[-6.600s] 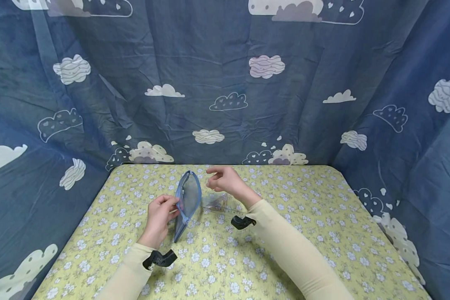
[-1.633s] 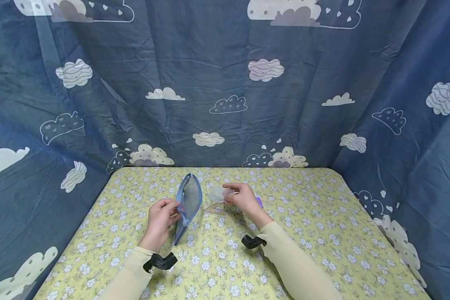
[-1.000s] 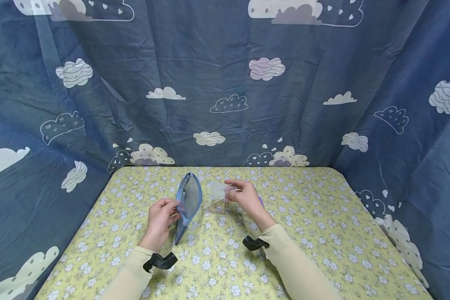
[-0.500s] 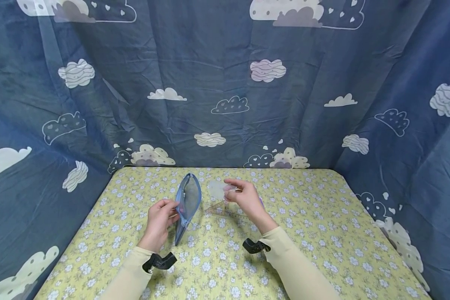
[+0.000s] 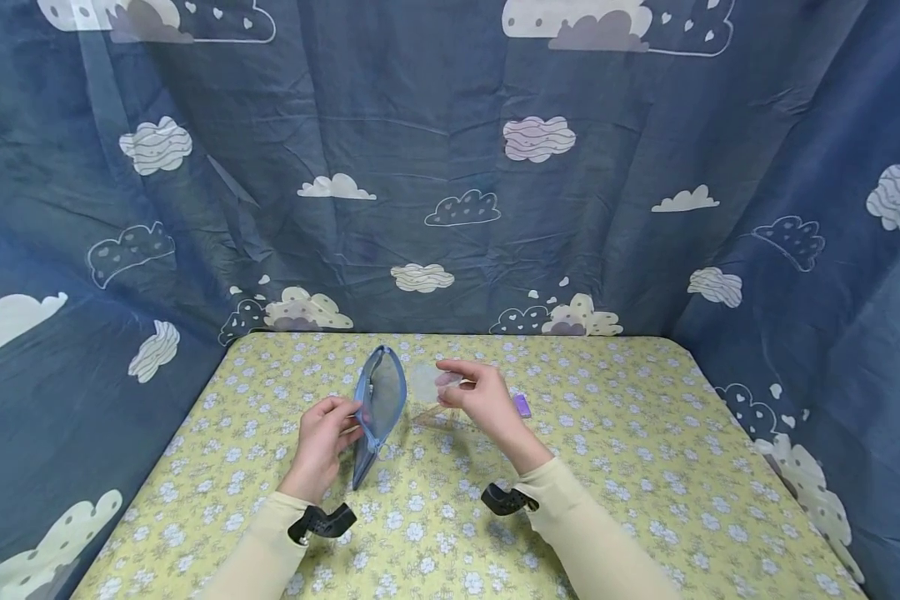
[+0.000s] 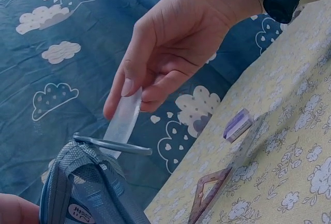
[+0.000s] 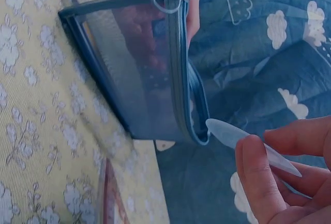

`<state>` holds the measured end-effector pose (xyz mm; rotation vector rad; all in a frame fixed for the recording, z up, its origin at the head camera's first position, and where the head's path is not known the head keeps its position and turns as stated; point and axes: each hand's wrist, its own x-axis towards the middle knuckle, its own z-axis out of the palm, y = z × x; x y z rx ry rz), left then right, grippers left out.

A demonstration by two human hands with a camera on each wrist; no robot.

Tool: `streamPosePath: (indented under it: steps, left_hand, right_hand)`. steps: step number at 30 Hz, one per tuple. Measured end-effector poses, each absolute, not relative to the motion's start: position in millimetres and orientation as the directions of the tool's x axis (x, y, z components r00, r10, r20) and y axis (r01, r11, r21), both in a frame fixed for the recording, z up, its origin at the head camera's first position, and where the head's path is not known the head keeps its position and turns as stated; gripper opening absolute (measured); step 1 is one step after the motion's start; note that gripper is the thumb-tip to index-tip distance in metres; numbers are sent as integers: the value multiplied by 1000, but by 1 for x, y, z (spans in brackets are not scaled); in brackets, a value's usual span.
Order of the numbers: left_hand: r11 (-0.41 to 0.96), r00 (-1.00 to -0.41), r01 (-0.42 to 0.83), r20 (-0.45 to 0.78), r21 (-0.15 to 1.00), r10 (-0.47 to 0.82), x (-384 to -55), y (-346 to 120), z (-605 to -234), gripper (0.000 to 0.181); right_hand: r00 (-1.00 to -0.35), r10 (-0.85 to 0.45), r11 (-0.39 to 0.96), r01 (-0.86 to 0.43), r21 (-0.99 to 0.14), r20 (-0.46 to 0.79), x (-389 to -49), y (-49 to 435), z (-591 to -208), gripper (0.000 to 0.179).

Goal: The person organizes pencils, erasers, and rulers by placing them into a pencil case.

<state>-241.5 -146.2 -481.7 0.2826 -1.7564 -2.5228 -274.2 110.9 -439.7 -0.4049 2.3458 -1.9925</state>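
Observation:
A see-through blue zip pouch point(image 5: 383, 400) stands unzipped, its mouth turned toward the right hand. My left hand point(image 5: 322, 437) pinches the pouch's left rim between thumb and fingers. In my right hand point(image 5: 483, 404), thumb and fingertips pinch a thin, whitish translucent plastic piece point(image 5: 424, 383) with a rounded outline; its exact kind I cannot tell. Seen from the right wrist, the tip of that piece point(image 7: 227, 133) is right at the pouch's point(image 7: 145, 79) open rim. Below the right hand lies a clear triangular set square point(image 5: 437, 419) on the table.
A purple and white eraser point(image 5: 522, 406) lies right of the right hand. The table has a yellow floral cloth point(image 5: 615, 500). Blue cloud-patterned curtains point(image 5: 450, 233) close off the back and sides.
The right hand, with nothing visible in it 6.6 seconds ago, holds the translucent piece. In the last half second it has shifted left toward the pouch, uncovering the eraser. The left hand stays.

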Motion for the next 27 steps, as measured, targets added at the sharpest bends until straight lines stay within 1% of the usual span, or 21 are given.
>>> streamPosePath:
  steps: [4, 7, 17, 27]
  left_hand:
    - [-357, -986, -55, -108, 932, -130, -243, -141, -482, 13]
    - [-362, -985, -43, -100, 931, -142, -245, -141, -482, 12]
    - [-333, -983, -59, -113, 941, -143, -242, -147, -481, 17]
    - [-338, -982, -44, -103, 940, -157, -241, -149, -482, 17]
  right_hand:
    - [-961, -234, 169, -186, -968, 144, -270, 110, -433, 45]
    - [-956, -254, 184, -196, -963, 147, -272, 104, -429, 45]
    - [-956, -276, 270, -176, -947, 99, -278, 84, -425, 45]
    - [-950, -279, 386, -242, -890, 138, -280, 67, -426, 43]
